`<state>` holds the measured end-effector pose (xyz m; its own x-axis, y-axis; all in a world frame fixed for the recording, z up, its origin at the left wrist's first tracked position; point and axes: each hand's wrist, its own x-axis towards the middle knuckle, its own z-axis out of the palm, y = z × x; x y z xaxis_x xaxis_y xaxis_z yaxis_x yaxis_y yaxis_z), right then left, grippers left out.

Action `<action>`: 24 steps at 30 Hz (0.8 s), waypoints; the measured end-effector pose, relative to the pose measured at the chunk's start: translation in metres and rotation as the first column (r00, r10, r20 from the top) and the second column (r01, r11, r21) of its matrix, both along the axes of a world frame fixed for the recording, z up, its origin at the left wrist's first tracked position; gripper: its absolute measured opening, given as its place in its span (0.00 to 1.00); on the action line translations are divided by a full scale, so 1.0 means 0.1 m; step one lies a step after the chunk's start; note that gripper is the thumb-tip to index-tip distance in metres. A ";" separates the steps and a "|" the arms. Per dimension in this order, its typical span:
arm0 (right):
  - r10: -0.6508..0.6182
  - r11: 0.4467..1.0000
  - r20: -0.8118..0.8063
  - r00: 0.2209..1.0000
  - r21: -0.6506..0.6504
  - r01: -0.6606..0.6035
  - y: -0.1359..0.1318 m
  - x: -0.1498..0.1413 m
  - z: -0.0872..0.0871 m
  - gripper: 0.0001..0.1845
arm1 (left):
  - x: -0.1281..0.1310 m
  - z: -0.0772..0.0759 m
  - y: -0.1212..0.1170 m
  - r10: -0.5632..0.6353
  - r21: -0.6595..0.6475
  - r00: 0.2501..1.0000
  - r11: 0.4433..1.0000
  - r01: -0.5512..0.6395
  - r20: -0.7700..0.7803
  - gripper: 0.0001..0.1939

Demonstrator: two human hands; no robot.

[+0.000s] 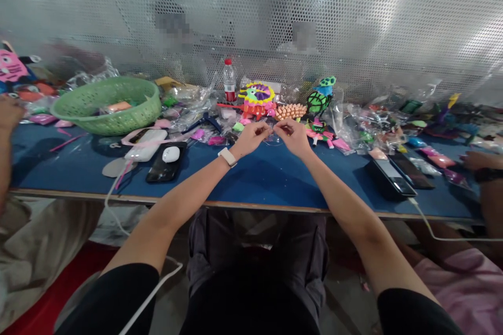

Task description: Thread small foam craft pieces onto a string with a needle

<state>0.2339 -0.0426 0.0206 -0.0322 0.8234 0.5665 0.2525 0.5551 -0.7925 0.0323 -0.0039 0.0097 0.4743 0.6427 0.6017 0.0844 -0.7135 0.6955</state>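
Both my arms reach out over the blue table [271, 175]. My left hand [251, 137], with a white watch [227, 157] on its wrist, and my right hand [293, 136] meet at the table's far middle. Their fingertips are pinched together on something small and clear, perhaps a plastic bag [272, 136]; I cannot make it out. Just behind the hands lie colourful clay figures: a yellow and purple one [257, 95], an orange bumpy piece [290, 111] and a green turtle-like one [319, 99].
A green basket [108, 104] stands at the left, with a power bank [146, 144], a black phone and a white earbud case [170, 154] near it. A bottle [230, 81] stands at the back. Phones [396, 175] lie at right. Other people's arms show at both edges. A perforated metal wall closes the back.
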 end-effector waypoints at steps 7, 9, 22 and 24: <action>0.269 0.832 -0.365 0.891 -0.378 -0.406 0.09 0.10 -0.04 0.25 | -0.10 -0.01 0.02 0.217 0.457 0.963 0.881 -0.123 -0.160 0.26; 0.326 0.773 -0.381 0.865 -0.419 -0.476 0.08 0.15 -0.02 0.25 | -0.13 -0.02 0.06 0.235 0.496 0.949 0.862 -0.103 -0.211 0.25; 0.450 0.818 -0.029 0.893 -0.388 -0.425 0.02 0.25 0.10 0.27 | -0.10 0.02 0.04 0.155 0.418 0.944 0.908 -0.020 -0.292 0.21; 0.453 0.832 0.057 0.890 -0.385 -0.399 0.03 0.26 0.11 0.25 | -0.10 0.04 0.05 0.120 0.384 0.940 0.923 0.013 -0.321 0.22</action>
<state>0.2602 -0.0397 0.0312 -0.4832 0.8518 0.2024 0.1796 0.3227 -0.9293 0.0223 0.0007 0.0136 0.6598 0.4311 0.6155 0.3082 -0.9022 0.3016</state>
